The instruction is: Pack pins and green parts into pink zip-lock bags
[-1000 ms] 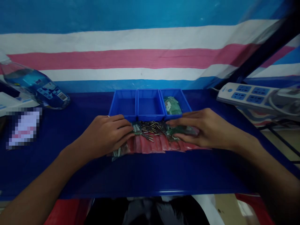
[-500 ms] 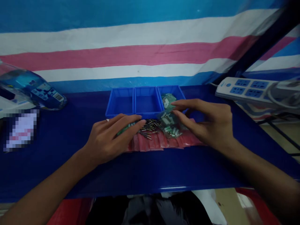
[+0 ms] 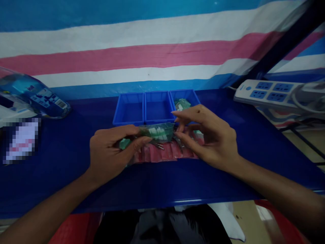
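Observation:
My left hand (image 3: 114, 145) is closed in a pinch on the left end of a small green-tinted clear plastic bag (image 3: 159, 132) with white pieces inside. The bag is held up lengthwise just in front of the blue trays. At its right end my right hand (image 3: 208, 135) is raised, thumb and index finger apart; whether a fingertip touches the bag edge I cannot tell. Below lie several small red packets (image 3: 162, 153) in a row, with a few thin metal pins (image 3: 159, 145) on them. Another bit of green bag (image 3: 124, 143) shows under my left hand.
Three joined blue trays (image 3: 144, 108) stand behind; the right one holds a green bag of parts (image 3: 182, 104). To the left lies a blue-labelled bottle (image 3: 48, 98). A white power strip (image 3: 269, 91) with cables is at the right, near a dark post (image 3: 284, 44).
My left hand has pinched and lifted the green bag, which now hides most of the metal pins. My right hand has moved left, from over the other clear bag to this bag's right end.

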The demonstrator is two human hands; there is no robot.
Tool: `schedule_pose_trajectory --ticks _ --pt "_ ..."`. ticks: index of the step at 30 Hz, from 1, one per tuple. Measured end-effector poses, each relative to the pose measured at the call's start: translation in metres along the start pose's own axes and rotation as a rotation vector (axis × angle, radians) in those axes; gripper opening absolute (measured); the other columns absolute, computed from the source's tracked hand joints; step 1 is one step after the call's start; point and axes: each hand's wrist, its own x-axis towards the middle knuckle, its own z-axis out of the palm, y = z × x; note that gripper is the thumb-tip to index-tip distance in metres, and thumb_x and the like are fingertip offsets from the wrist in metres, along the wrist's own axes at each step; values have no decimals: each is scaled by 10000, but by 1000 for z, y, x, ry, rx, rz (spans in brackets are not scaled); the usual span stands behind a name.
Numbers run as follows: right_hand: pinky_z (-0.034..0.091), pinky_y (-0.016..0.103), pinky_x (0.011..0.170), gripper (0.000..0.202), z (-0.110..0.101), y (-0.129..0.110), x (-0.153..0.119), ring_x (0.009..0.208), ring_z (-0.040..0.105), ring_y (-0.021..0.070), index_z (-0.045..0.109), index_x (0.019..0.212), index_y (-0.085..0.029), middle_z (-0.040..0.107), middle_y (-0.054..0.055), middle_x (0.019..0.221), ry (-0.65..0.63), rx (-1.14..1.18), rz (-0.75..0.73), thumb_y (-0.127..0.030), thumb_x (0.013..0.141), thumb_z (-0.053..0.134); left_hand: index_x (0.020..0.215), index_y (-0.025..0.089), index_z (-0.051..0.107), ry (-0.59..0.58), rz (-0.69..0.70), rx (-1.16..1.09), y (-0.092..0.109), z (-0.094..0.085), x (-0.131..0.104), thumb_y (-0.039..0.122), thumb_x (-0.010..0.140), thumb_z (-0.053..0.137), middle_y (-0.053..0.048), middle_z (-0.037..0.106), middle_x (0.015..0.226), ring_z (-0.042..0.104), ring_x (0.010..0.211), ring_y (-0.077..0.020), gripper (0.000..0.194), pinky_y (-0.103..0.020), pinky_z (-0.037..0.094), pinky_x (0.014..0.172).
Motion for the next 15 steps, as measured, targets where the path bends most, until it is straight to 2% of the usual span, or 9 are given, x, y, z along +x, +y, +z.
schedule_pose_trajectory --ticks 2,4,6,8,10,12,15 --pt "602 366 694 555 -1 3 -1 916 657 204 578 1351 -323 616 84 1207 -2 -131 -146 -104 849 671 997 273 723 -58 -152 -139 2 1 1 256 828 749 56 731 752 658 539 -109 171 -234 572 506" --pt "595 362 697 518 -2 5 -3 988 644 219 615 1304 -329 563 93 1289 -32 -247 -259 -89 849 668 1146 256 680 -114 -214 -235 4 3 0 273 833 746 47 732 732 660 524 -113 320 -221 567 489" --pt "587 351 691 432 -2 6 -4 1033 636 231 669 1232 -304 567 98 1296 -60 -298 -315 -98 852 672 1236 248 636 -123 -190 -207 5 5 -1 271 838 741 37 741 746 669 545 -113 412 -203 560 496" --pt "582 357 723 355 -3 6 -4 1010 649 225 699 1183 -271 636 95 1216 -69 -270 -309 -114 866 668 1270 250 614 -77 -97 -104 3 8 -4 237 862 711 28 751 788 681 591 -105 419 -180 550 517" --pt "577 351 741 256 -2 6 -3 914 677 201 731 1099 -244 714 65 1043 -43 -182 -197 -136 875 674 1293 241 595 -8 54 -8 -2 11 -6 168 879 677 14 752 850 695 668 -99 428 -175 564 590" --pt "572 308 663 163 0 4 -2 742 684 160 735 1019 -226 733 26 870 1 -6 29 -173 869 698 1287 230 596 41 237 91 -6 13 -8 84 861 666 -17 739 972 702 786 -106 456 -186 578 678" --pt "536 256 539 272 3 -1 0 555 632 114 670 1123 -223 700 -22 730 -26 330 347 -220 856 724 1204 234 650 76 435 230 -8 15 -5 34 826 681 -63 669 1172 676 968 -144 429 -209 586 719"
